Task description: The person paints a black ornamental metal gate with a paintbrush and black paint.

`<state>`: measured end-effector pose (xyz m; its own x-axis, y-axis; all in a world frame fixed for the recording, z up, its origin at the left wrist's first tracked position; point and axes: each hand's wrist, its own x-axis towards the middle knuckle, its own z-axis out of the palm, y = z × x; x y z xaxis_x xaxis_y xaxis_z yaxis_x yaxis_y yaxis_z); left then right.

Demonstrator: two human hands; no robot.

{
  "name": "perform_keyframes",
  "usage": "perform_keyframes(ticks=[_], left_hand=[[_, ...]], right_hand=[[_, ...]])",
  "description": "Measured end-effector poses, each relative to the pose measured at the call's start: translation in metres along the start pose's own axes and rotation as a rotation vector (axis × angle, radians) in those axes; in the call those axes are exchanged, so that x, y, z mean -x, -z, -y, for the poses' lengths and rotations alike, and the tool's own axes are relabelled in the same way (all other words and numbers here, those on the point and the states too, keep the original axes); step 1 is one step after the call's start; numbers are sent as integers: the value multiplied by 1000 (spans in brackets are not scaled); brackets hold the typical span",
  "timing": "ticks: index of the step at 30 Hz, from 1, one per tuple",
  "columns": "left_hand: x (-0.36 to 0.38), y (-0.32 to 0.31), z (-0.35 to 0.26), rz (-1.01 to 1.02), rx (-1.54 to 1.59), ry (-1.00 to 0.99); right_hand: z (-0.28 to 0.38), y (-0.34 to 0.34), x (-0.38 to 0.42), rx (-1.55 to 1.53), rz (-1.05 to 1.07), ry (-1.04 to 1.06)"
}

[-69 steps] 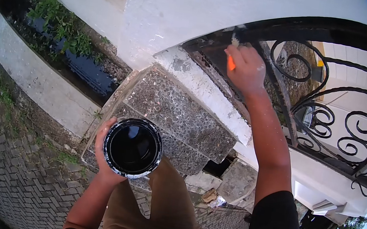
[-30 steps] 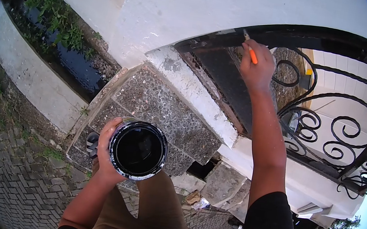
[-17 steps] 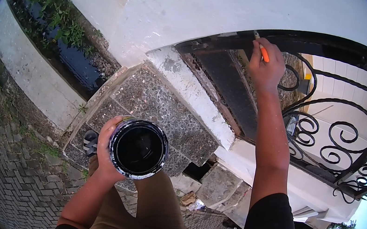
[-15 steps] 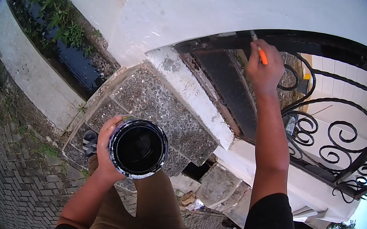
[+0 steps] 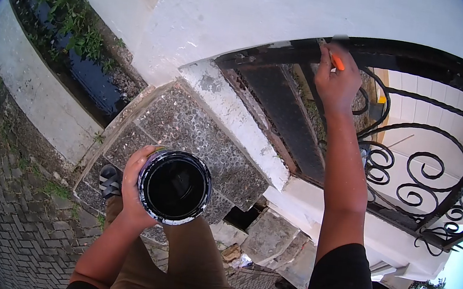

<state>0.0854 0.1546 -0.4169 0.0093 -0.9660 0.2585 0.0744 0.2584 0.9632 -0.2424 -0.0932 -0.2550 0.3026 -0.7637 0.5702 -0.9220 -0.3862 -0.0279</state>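
My left hand (image 5: 135,187) is wrapped round the side of an open paint can (image 5: 204,200), whose rim is smeared with dark paint. Black paint (image 5: 178,187) shows inside it. Up at the gate, my right hand (image 5: 336,82) grips a paintbrush (image 5: 337,60) by its orange handle. The brush's tip is blurred and lies at the upper edge of the black metal gate frame (image 5: 410,54), close to the white wall (image 5: 250,11). Part of the handle is hidden by my fingers.
Black scrollwork (image 5: 429,166) fills the gate on the right, with pointed spikes at its end. A water-filled ditch (image 5: 84,73) with plants runs along the left. Below are a pebbled step (image 5: 187,120), a sandalled foot (image 5: 110,181) and brick paving (image 5: 14,214).
The brush has tilted and its tip has shifted slightly right along the frame's edge. My right hand has moved slightly with it. The can stays almost where it was.
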Motion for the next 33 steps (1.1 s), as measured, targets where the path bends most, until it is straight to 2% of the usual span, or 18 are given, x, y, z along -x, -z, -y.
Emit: perform_keyframes(ticks=[10,16,19,21,22,24,25,27,28,33], left_hand=[[-1,-1,-6,-4,5,-31],[3,6,-7,8,-53,-23],[6,6,-5,2,-7,-27],[7,9,-5,2,38,-17],[7,11,-5,16,-15,-22],[8,13,-5,33,-69,-25],[9,14,-4,31,-49,-21],[10,14,-1,33,-27,-16],[11,13,0,19,-19,-8],[13,11,4,-10,44,28]], right_hand=[[0,18,-13,66,-99,22],[18,35,-11,85,-178,-85],[30,56,0,54,-250,-31],[35,61,4,218,-296,265],[33,58,5,218,-298,263],[26,48,6,393,-197,405],[24,42,9,394,-197,401],[21,27,16,388,97,443],[21,19,19,382,102,506],[24,39,10,385,17,494]])
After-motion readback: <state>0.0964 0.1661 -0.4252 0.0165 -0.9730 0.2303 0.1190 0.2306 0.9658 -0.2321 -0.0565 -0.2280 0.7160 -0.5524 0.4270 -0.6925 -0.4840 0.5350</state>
